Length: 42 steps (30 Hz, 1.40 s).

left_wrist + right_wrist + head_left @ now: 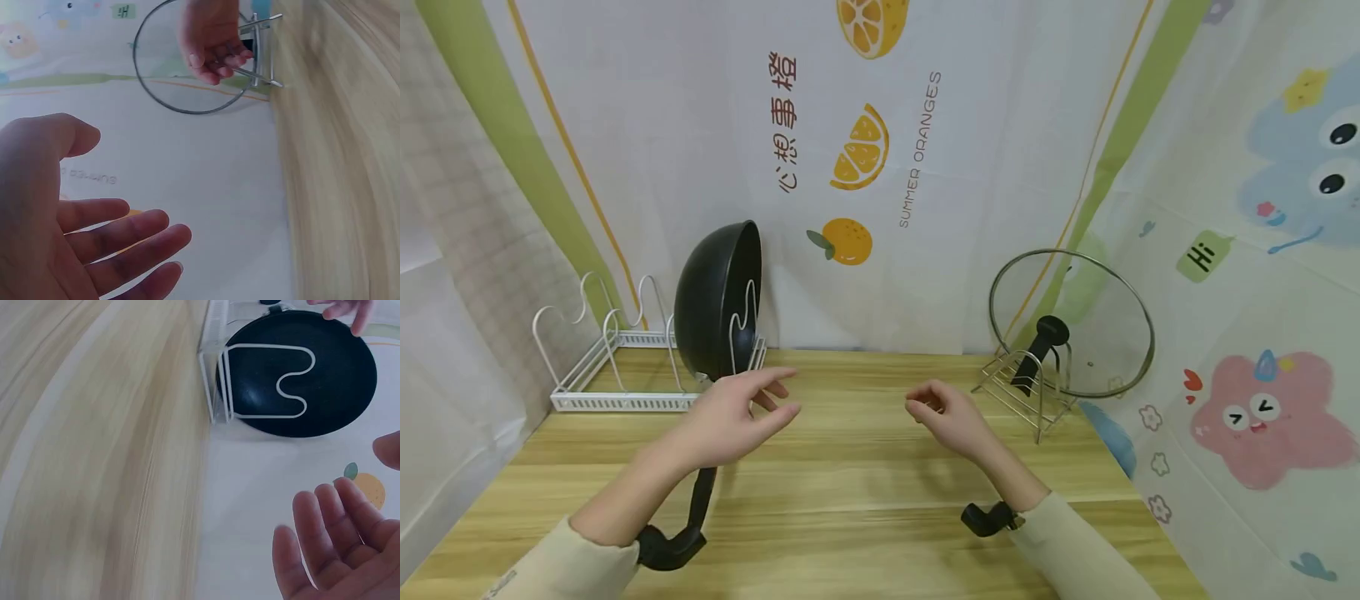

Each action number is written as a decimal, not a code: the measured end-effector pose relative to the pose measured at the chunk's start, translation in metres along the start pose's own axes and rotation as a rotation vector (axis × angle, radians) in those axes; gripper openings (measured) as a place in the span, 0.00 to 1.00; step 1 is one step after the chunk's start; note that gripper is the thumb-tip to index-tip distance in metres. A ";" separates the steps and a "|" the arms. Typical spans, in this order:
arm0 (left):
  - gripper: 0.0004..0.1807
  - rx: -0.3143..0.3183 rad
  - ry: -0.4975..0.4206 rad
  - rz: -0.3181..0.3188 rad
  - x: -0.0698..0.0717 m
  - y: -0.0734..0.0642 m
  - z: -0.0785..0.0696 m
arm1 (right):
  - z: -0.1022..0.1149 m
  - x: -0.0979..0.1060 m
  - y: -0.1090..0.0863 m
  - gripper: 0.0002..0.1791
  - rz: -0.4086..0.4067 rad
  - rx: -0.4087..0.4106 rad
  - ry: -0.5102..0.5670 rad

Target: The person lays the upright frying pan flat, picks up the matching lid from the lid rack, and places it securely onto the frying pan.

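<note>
Hand check: left hand [730, 421] hovering at the black pan [707, 300], right hand [955, 423] hovering well to its right

So both hands are hanging loose in mid-air. The left hand is floating in front of the pan's lower edge and pointing off to the right of it, thumb and fingers sitting apart. Can't tell from these views whether any of it is touching the pan. The right hand is bending its fingers gently, and its own wrist view is showing the thumb sitting clear of them. Both arms are wearing cream sleeves [1075, 550], with black gear [666, 550] poking out at each wrist.

The pan is standing on its side in a white rack [625, 402], hollow side facing right, and most of the rack is stretching out to the left of the pan.

Further right of the pan, past the right hand, a glass lid [1097, 325] is leaning in a wire stand [1040, 408], its black knob [1054, 329] facing forward.

Rack and stand are both sitting on a wood-grain table [850, 525]. Behind the pan a white curtain [700, 125] is hanging, its orange prints [859, 154] running up to the right of the pan. Far right of the pan, another sheet is showing a smiling pink star [1270, 417].
</note>
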<state>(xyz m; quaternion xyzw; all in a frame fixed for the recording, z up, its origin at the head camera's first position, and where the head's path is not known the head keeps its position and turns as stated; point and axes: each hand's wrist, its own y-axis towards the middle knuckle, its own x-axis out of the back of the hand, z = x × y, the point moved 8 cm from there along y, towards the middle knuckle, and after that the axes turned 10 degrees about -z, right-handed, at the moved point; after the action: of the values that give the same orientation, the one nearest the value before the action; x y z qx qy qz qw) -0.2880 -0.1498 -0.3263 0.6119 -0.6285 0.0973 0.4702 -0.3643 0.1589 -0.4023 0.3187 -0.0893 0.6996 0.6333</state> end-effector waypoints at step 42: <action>0.23 0.777 -0.819 0.243 -0.044 -0.110 0.116 | 0.066 -0.170 0.029 0.25 0.361 -0.242 0.617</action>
<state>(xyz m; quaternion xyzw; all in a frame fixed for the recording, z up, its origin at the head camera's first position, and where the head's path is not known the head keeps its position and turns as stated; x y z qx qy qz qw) -0.2560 -0.2261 -0.4703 0.6510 -0.7431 0.1294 -0.0854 -0.3709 -0.0225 -0.4380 -0.0051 -0.0308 0.8475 0.5299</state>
